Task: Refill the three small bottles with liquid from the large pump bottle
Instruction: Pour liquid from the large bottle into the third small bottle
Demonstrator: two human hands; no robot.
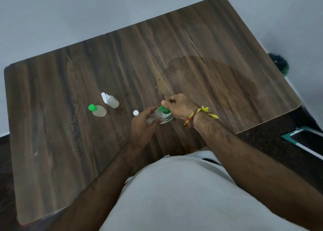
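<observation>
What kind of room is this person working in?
Probably a plain room at home, though little shows. A wood-grain table stands against a bare grey wall, with a dark speckled floor beside it. No shop or lab fittings appear.

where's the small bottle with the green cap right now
In the head view the green-capped small bottle stands on the table, left of both hands, just in front of the white-capped spray bottle.

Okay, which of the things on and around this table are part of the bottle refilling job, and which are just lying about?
Part of the job:
large pump bottle, held by left hand and right hand
green-capped small bottle
white-capped small bottle
small bottle with round white cap, mostly hidden

Lying about:
green round object beyond the table edge
teal-edged item on the floor
</observation>
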